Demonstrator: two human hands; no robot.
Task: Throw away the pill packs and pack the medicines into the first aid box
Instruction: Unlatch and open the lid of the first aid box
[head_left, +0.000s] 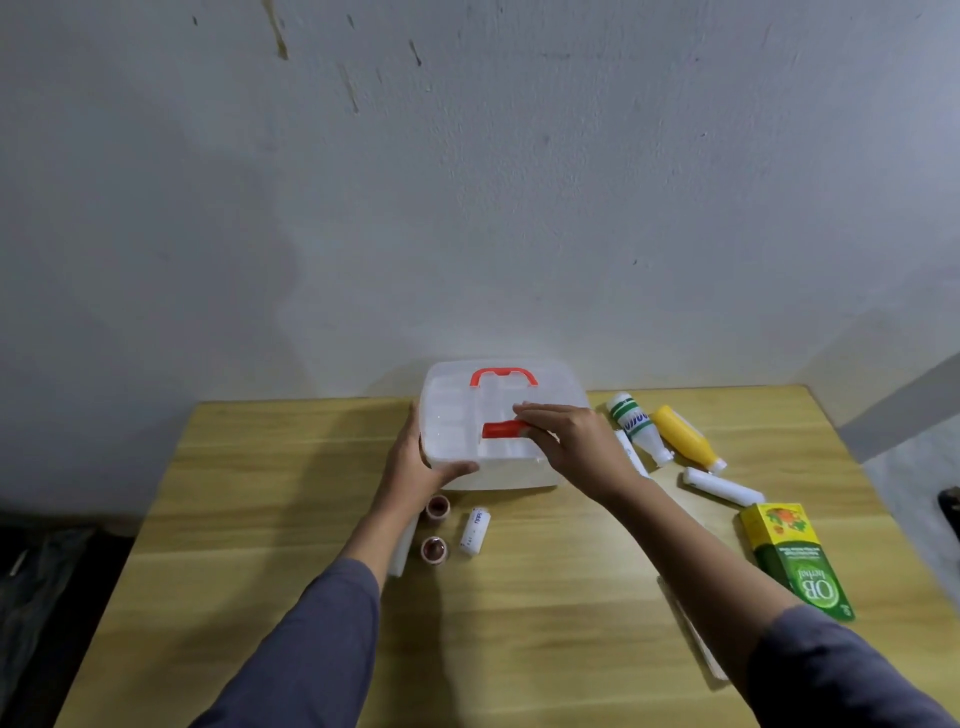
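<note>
A clear plastic first aid box (452, 415) with a red handle (503, 375) stands at the table's far middle, its lid down. My left hand (415, 467) grips the box's front left corner. My right hand (566, 441) rests on the lid with its fingers on the red front latch (501, 429). To the right lie a white bottle with green bands (636, 428), a yellow bottle (683, 437), a white tube (722, 486) and a green and yellow medicine carton (795, 558). In front of the box sit two small brown tape rolls (435, 530) and a white roll (475, 532).
The wooden table (260, 493) butts against a pale wall. A flat white strip (693, 629) lies under my right forearm near the front right. Another white piece (405, 545) is partly hidden by my left forearm. Dark floor and clutter show beyond the left edge.
</note>
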